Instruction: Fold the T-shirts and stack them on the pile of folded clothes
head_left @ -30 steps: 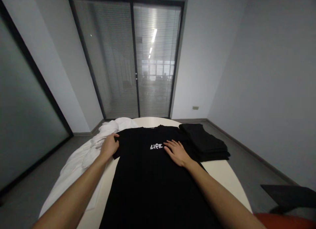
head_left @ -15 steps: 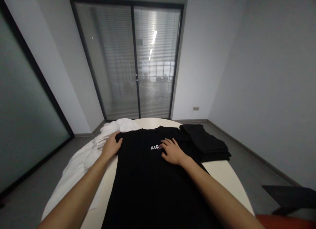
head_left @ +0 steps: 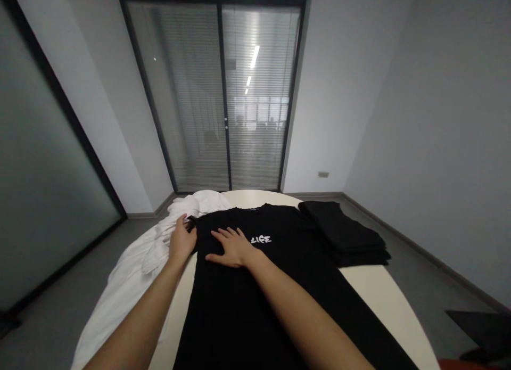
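A black T-shirt [head_left: 235,317] with a white print on its chest lies spread on a pale round table [head_left: 375,290], collar at the far end. My left hand [head_left: 182,241] is closed on the shirt's left sleeve edge, and a bit of cloth bunches up by its fingertips. Flat on the upper left of the chest rests my right hand [head_left: 231,247], its fingers spread and nothing gripped. The print shows just beyond the right hand's wrist.
A heap of white cloth [head_left: 131,274] covers the table's left side and drapes over the edge. To the right sits a stack of folded black clothes [head_left: 343,231], touching or close to the shirt. A dark object [head_left: 483,327] stands off the table at lower right.
My right hand has slid left across the shirt from over the print, uncovering it. The left hand stays at the sleeve, where the cloth now looks gathered. The view has shifted slightly.
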Available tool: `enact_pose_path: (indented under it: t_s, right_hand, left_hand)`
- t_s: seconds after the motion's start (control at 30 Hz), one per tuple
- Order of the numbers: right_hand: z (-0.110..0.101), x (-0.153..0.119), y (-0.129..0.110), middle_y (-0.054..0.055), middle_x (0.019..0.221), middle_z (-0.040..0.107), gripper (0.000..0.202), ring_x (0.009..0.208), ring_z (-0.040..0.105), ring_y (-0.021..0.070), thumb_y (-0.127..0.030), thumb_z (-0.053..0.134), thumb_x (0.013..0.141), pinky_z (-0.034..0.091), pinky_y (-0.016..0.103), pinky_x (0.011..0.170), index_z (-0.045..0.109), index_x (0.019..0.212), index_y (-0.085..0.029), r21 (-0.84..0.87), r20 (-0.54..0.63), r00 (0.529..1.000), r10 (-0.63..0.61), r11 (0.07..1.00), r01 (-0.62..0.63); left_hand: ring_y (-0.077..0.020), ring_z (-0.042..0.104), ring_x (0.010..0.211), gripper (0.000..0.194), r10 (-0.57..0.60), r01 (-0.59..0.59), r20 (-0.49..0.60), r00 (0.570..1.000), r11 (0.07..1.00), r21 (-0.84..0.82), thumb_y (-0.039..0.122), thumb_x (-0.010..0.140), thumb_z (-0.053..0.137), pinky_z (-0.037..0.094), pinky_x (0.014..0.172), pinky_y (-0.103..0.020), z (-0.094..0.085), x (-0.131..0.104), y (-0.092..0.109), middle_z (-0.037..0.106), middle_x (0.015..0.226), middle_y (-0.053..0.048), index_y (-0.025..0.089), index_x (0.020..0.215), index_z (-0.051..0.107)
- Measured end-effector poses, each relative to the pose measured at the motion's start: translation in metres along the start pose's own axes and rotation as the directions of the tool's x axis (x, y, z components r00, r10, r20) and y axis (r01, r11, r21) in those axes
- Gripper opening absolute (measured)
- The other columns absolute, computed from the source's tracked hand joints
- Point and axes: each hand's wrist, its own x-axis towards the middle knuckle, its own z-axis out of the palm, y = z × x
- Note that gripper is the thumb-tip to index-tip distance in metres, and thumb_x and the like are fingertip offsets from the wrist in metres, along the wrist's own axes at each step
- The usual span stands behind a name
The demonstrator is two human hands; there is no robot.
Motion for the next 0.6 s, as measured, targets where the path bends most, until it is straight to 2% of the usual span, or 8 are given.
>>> enact_pose_path:
  t_s: [0.07, 0.17, 0.3, 0.47, 0.53, 0.6]
  right_hand:
    - [0.009, -0.001, -0.005, 0.010, 0.164, 0.022, 0.091, 0.150, 0.012, 0.0416, -0.080, 0.043, 0.083, 0.006, 0.065, 0.117, 0.031, 0.156, -0.027, -0.033, 0.023, 0.999, -0.022, 0.999, 0.022]
    - [0.016, -0.006, -0.012, 0.010, 0.164, 0.018, 0.094, 0.151, 0.008, 0.0374, -0.083, 0.042, 0.082, -0.003, 0.061, 0.119, 0.034, 0.155, -0.025, -0.079, -0.044, 0.992, -0.122, 0.990, 0.118]
    - [0.017, -0.011, -0.019, 0.012, 0.162, 0.025, 0.100, 0.150, 0.016, 0.0361, -0.084, 0.042, 0.080, 0.005, 0.058, 0.121, 0.031, 0.156, -0.020, -0.022, 0.018, 0.984, -0.179, 0.984, 0.179]
    - [0.022, -0.009, -0.023, 0.011, 0.164, 0.021, 0.095, 0.151, 0.010, 0.0391, -0.080, 0.046, 0.081, 0.004, 0.062, 0.119, 0.031, 0.156, -0.023, 0.004, 0.045, 0.985, -0.165, 0.986, 0.165]
    - [0.024, -0.006, -0.022, 0.010, 0.161, 0.029, 0.086, 0.150, 0.017, 0.0369, -0.074, 0.051, 0.082, 0.008, 0.060, 0.119, 0.039, 0.151, -0.025, 0.042, 0.010, 0.984, -0.175, 0.984, 0.175]
    - [0.024, -0.001, -0.019, 0.010, 0.150, 0.048, 0.063, 0.142, 0.038, 0.0304, -0.060, 0.052, 0.090, 0.023, 0.052, 0.118, 0.049, 0.142, -0.025, 0.156, -0.098, 0.990, -0.101, 0.981, 0.115]
  left_hand:
    - [-0.0260, 0.067, 0.111, 0.043, -0.014, 0.014, -0.036, 0.999, 1.000, -0.008, 0.027, 0.093, 0.050, 0.052, 0.096, -0.036, 0.003, 0.005, -0.003, 0.070, 0.119, -0.017, 0.012, 0.133, 0.052]
    - [-0.0277, 0.065, 0.114, 0.038, -0.002, 0.003, -0.066, 0.998, 1.000, 0.013, 0.028, 0.095, 0.043, 0.050, 0.098, -0.038, 0.003, 0.008, -0.003, 0.069, 0.121, -0.017, 0.012, 0.127, 0.057]
    - [-0.0296, 0.066, 0.109, 0.040, 0.016, -0.014, -0.056, 0.998, 0.999, 0.039, 0.026, 0.095, 0.040, 0.050, 0.097, -0.040, 0.000, 0.006, -0.001, 0.070, 0.116, -0.017, 0.012, 0.126, 0.061]
    - [-0.0302, 0.067, 0.107, 0.041, 0.033, -0.031, -0.028, 0.999, 0.998, 0.054, 0.030, 0.096, 0.039, 0.050, 0.094, -0.038, -0.009, 0.003, 0.010, 0.073, 0.112, -0.017, 0.010, 0.116, 0.069]
    - [-0.0285, 0.067, 0.108, 0.042, 0.064, -0.063, -0.011, 0.998, 0.997, 0.051, 0.034, 0.098, 0.038, 0.050, 0.095, -0.036, -0.012, -0.002, 0.018, 0.073, 0.114, -0.014, 0.013, 0.116, 0.070]
    - [-0.0276, 0.067, 0.109, 0.043, 0.119, -0.121, 0.025, 0.993, 0.990, 0.069, 0.038, 0.099, 0.038, 0.049, 0.096, -0.036, -0.014, -0.010, 0.027, 0.073, 0.116, -0.012, 0.017, 0.119, 0.069]
